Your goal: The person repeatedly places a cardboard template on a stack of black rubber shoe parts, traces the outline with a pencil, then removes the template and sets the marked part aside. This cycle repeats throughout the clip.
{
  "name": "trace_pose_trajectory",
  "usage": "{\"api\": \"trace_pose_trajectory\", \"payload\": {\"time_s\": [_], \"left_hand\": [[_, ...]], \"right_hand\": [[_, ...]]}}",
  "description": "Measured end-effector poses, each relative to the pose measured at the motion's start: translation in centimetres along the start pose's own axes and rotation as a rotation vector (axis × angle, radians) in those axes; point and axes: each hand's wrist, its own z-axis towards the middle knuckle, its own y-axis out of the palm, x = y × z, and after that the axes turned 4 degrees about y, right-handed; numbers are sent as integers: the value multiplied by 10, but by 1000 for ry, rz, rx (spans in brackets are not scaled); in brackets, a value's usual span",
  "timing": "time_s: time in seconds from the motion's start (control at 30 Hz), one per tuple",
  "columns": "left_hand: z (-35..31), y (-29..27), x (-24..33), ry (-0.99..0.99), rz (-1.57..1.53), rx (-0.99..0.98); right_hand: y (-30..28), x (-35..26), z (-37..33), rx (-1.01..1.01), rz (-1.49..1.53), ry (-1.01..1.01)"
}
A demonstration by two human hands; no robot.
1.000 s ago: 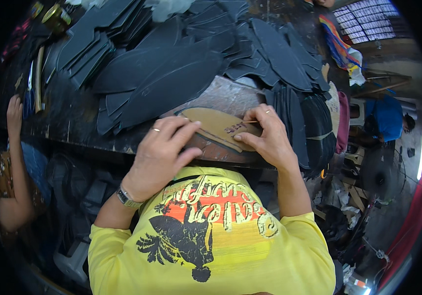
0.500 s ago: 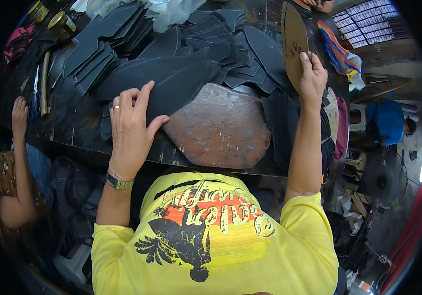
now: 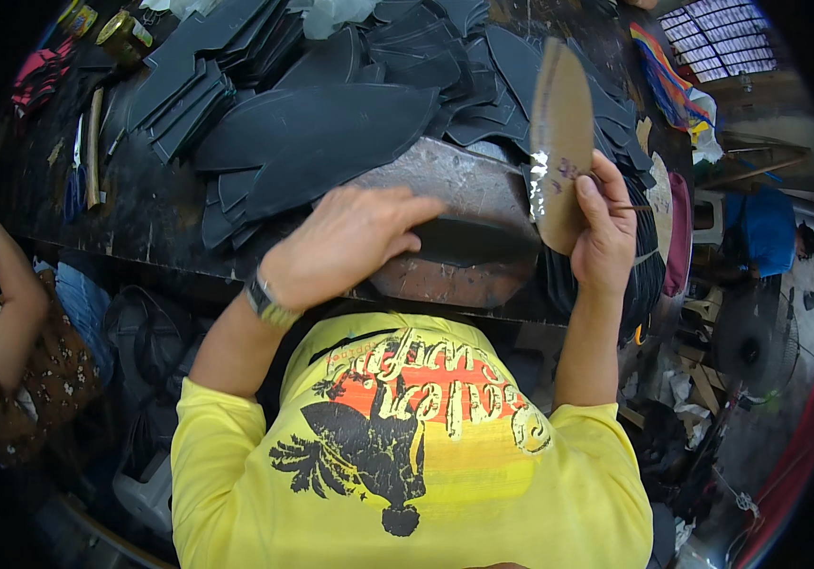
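Note:
My right hand is closed around the lower part of a brown, leaf-shaped template, held up on edge. A thin stick-like thing pokes out between its fingers; its kind is unclear. My left hand, slightly blurred, hovers over the left side of a worn brown board, index finger and thumb apart. Beside its fingertips a dark, narrow cut piece lies across the board. Large black leaf-shaped pieces are spread just beyond my left hand.
Stacks of black cut pieces cover the far table. Scissors, a wooden stick and a jar stand or lie at left. A tied black bundle sits at right. Another person's arm shows at far left.
My left hand has moved right, from the black pieces to over the board. A dark piece now lies on the board. My right hand has lowered the template toward me.

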Motion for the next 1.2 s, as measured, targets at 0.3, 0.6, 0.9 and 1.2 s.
{"api": "trace_pose_trajectory", "payload": {"time_s": [0.3, 0.6, 0.9, 1.2], "left_hand": [[-4, 13, -7, 68, 230, 415], [-65, 42, 15, -151, 277, 373], [-71, 52, 17, -188, 182, 362], [-69, 49, 18, -212, 176, 330]], "right_hand": [[-3, 1, -6, -54, -320, 30], [22, 8, -4, -436, -749, 67], [43, 25, 2, -522, -1005, -19], [50, 25, 3, -535, -1014, -28]]}}
